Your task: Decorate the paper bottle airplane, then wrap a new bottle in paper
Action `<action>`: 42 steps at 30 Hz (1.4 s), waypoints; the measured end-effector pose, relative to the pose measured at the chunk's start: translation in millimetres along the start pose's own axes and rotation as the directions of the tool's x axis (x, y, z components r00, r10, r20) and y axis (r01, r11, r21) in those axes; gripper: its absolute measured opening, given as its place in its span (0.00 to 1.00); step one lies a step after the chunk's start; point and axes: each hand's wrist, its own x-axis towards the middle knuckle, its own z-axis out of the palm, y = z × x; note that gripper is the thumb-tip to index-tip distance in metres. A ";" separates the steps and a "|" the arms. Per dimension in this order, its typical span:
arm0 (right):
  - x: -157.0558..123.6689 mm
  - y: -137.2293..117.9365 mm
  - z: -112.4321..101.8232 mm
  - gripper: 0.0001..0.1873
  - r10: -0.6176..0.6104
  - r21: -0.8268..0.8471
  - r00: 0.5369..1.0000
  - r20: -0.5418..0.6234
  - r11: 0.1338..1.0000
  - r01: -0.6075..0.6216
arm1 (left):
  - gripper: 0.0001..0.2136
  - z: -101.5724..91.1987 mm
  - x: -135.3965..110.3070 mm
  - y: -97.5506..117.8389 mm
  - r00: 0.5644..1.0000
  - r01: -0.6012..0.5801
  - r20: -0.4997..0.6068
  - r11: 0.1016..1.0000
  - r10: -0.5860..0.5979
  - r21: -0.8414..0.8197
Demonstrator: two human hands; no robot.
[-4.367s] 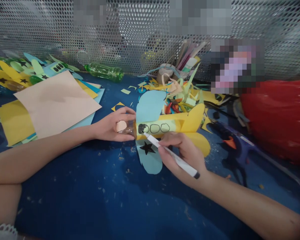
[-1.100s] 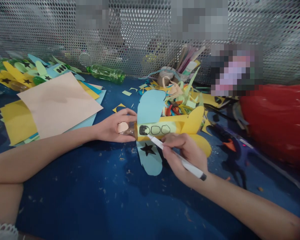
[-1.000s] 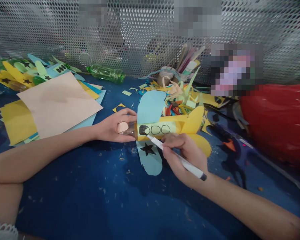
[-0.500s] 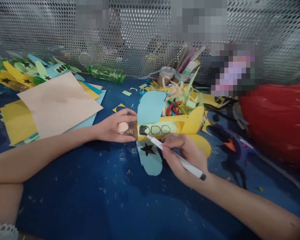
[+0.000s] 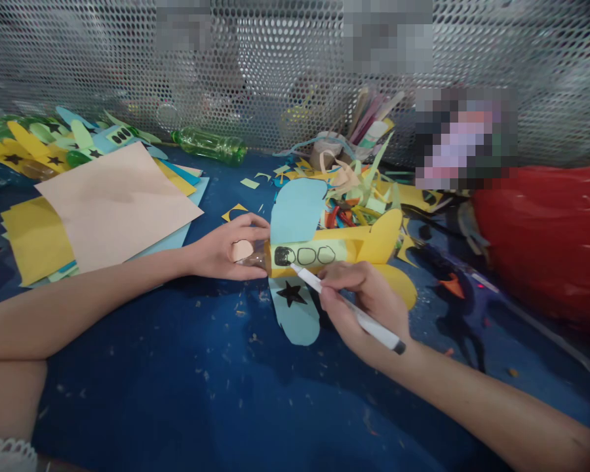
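A toy plane (image 5: 358,242), made from a plastic bottle wrapped in yellow paper, lies on the blue table in the middle of the head view. It has light blue paper wings (image 5: 299,210) and a yellow tail; a black star (image 5: 292,294) marks the near wing. My left hand (image 5: 231,248) is closed round the bottle's neck end. Between the fingers and thumb of my right hand (image 5: 366,305) is a white marker (image 5: 378,331). The tip touches the pale green strip (image 5: 341,254), at the leftmost of three outlined windows, which is mostly filled with black.
Coloured paper sheets (image 5: 118,210) are stacked at the left, with other paper-and-bottle planes (image 5: 34,154) behind. A green bottle (image 5: 209,145) lies by the perforated metal screen (image 5: 285,72). Paper scraps (image 5: 364,190) heap behind the plane. At right are a glue gun (image 5: 472,288) and a red bag (image 5: 550,242).
The marker tip has shifted slightly, and more black fills the first window. My left hand keeps its place on the bottle.
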 end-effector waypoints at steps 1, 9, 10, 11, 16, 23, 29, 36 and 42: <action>0.1 0.1 -0.2 0.06 0.002 -0.004 1.000 -0.003 1.000 -0.002 | 0.24 0.0 0.1 0.3 1.000 0.008 0.004 1.000 -0.007 -0.006; -0.4 -0.8 -0.4 0.04 0.016 -0.023 1.000 -0.007 1.000 -0.016 | 0.23 -1.6 0.7 1.8 0.999 0.025 0.030 1.000 -0.025 0.003; -0.3 -0.9 -0.2 0.04 0.023 -0.031 1.000 -0.007 0.999 -0.023 | 0.24 -1.4 0.7 1.6 0.999 0.027 0.030 1.000 -0.027 -0.001; -0.1 -1.1 -0.1 0.05 0.029 -0.036 1.000 -0.008 0.999 -0.030 | 0.24 -1.2 0.6 1.3 0.999 0.029 0.026 1.000 -0.029 -0.007; 0.1 -1.4 -0.1 0.05 0.028 -0.013 1.000 -0.001 1.000 -0.028 | 0.24 0.2 0.0 0.0 1.000 0.010 -0.004 1.000 -0.010 -0.024; -0.8 1.7 0.7 0.05 0.037 0.012 0.999 0.027 0.999 -0.037 | 0.24 -1.3 0.3 1.4 1.000 0.025 0.019 1.000 -0.025 -0.001; -0.2 1.3 0.9 0.05 0.037 0.003 0.999 -0.006 0.999 -0.037 | 0.24 -0.7 0.4 0.7 1.000 0.009 0.013 1.000 -0.008 -0.012; -2.7 2.1 0.6 0.05 0.094 0.021 0.996 -0.004 0.995 -0.094 | 0.24 -0.9 0.7 1.2 1.000 0.018 0.018 1.000 -0.018 -0.019; -2.0 2.3 0.1 0.04 0.096 0.027 0.995 0.004 0.995 -0.096 | 0.24 -0.7 0.6 1.3 1.000 0.016 0.018 0.999 -0.015 -0.029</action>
